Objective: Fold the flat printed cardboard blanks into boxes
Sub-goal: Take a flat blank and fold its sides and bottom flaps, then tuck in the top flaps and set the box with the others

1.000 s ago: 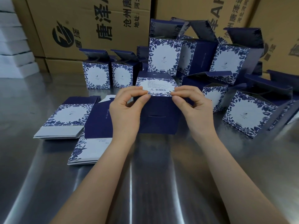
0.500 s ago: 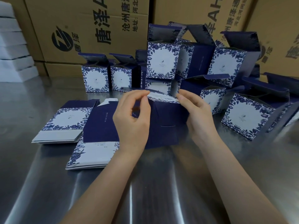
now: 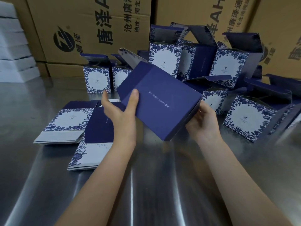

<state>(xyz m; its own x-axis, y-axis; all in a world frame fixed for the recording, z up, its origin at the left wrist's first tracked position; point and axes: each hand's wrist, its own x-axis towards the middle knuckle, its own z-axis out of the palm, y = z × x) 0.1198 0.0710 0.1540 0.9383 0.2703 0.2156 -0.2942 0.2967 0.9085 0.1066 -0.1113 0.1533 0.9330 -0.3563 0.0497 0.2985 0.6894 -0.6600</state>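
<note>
Above table (image 3: 146, 185), box (image 3: 159, 101) tilted, flap (image 3: 130, 57) upper-left

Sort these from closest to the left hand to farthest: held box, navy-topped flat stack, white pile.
1. held box: touching the left hand, right of it.
2. navy-topped flat stack: just left, below.
3. white pile: far back left.

Packing workshop or warehouse packing station. Evidence: bare stainless-steel table (image 3: 146, 185) as the work surface, lights reflecting in it. Wall of big brown corrugated cartons (image 3: 91, 30) right behind it, stacked, with a printed black logo and Chinese text. Batch work: many identical blue-and-white floral boxes (image 3: 164, 60) piled at the back of the table, lids up. Two stacks of matching flat blanks (image 3: 65, 124) at left. White slabs (image 3: 13, 51) stacked at far left, material unclear.
</note>
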